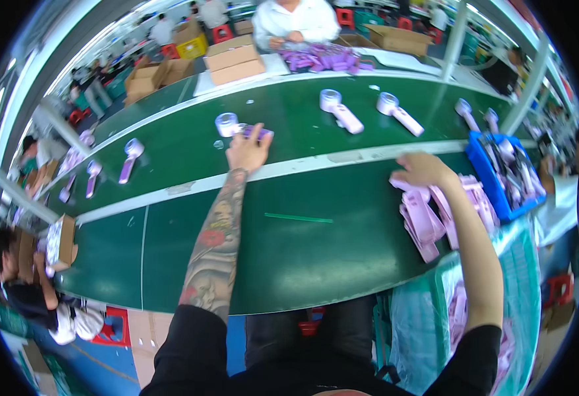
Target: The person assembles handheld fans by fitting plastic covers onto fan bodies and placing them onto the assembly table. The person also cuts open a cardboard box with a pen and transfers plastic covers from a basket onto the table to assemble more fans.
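My left hand (248,153) reaches over the green conveyor belt, fingers closed around the purple handle of a handheld fan (226,123) with a round, pale head. My right hand (426,169) is at the upper end of a pile of pink plastic casings (422,218) on the near green table. Its fingers curl over the end of one casing, and its palm side is hidden. Further along the belt, to the right of my left hand, lie two similar fans, one pinkish (347,119) and one white and pink (405,120).
A blue bin (525,210) of handles stands right of the pile. A green strip (298,218) lies on the table. A white rail (193,188) separates table and belt. Across the belt, a person sits behind purple parts (325,58). A lined crate (418,323) stands by my right arm.
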{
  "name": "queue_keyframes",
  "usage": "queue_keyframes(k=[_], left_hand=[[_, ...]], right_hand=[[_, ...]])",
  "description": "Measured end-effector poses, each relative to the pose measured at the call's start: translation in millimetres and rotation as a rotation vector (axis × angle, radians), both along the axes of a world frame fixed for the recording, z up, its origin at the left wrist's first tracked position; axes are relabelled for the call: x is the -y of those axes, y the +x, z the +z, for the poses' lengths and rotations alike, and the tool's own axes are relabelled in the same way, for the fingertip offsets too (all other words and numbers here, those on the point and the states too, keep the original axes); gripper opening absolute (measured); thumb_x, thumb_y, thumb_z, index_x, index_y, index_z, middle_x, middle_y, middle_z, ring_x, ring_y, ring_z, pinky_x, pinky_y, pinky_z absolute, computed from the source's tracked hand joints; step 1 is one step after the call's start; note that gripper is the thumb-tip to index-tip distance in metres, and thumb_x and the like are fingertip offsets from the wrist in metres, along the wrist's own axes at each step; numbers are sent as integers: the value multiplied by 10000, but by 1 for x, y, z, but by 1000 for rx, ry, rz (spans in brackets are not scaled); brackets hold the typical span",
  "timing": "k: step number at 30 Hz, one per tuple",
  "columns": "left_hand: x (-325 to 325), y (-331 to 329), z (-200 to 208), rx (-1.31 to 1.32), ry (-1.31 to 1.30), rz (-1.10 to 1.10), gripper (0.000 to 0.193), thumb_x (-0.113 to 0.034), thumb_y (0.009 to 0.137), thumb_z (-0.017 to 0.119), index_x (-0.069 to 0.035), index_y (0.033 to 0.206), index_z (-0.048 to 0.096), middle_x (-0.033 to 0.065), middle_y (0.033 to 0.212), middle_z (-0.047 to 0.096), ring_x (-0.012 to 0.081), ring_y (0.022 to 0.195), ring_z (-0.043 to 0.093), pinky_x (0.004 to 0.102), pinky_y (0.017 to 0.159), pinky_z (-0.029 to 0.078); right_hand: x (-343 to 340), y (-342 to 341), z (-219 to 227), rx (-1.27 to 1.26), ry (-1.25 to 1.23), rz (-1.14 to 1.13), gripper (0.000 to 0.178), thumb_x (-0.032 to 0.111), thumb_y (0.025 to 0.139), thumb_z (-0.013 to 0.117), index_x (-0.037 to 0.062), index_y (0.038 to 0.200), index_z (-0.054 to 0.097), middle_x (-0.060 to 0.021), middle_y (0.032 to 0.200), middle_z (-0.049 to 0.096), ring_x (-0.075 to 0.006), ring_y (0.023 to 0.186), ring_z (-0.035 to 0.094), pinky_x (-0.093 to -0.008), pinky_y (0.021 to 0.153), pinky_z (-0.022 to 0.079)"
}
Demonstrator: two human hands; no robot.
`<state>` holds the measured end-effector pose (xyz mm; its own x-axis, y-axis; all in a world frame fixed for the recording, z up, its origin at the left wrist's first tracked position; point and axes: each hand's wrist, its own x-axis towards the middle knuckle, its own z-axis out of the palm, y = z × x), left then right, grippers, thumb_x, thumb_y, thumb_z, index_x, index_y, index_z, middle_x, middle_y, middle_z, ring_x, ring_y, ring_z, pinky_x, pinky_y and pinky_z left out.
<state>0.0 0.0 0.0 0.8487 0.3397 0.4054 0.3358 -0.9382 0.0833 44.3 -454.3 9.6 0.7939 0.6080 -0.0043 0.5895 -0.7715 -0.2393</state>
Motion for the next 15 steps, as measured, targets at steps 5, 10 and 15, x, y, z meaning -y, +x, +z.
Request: queue_keyframes(k=[5, 10, 15], left_hand=[[92, 52, -35, 158, -316, 13, 452, -619, 917, 462, -263, 1106, 667, 140, 1127, 637, 350, 994, 626, 486, 840, 513], [60, 33, -34, -121, -535, -3, 471, -534, 919, 545, -253, 1296, 567, 157, 1250, 598, 327, 964, 642, 420, 843, 535], [77, 8, -4, 43, -1238, -179, 514, -248, 876, 613, -106, 1356, 494, 149, 1089, 612, 310, 920, 652, 386, 809, 538]], right_hand=[[61, 7, 47, -88, -399, -166, 454, 371, 807, 677, 53, 1132, 686, -160, 1139, 706, -398, 982, 665, -455, 857, 537], [37, 7, 38, 3, -354, -205, 358, 288, 820, 661, 51, 1086, 690, -185, 1067, 704, -413, 951, 671, -462, 828, 547], [-12, -14, 48, 273, 267, -142, 309, 261, 895, 614, 11, 1066, 677, -191, 1003, 687, -386, 843, 652, -432, 769, 538]])
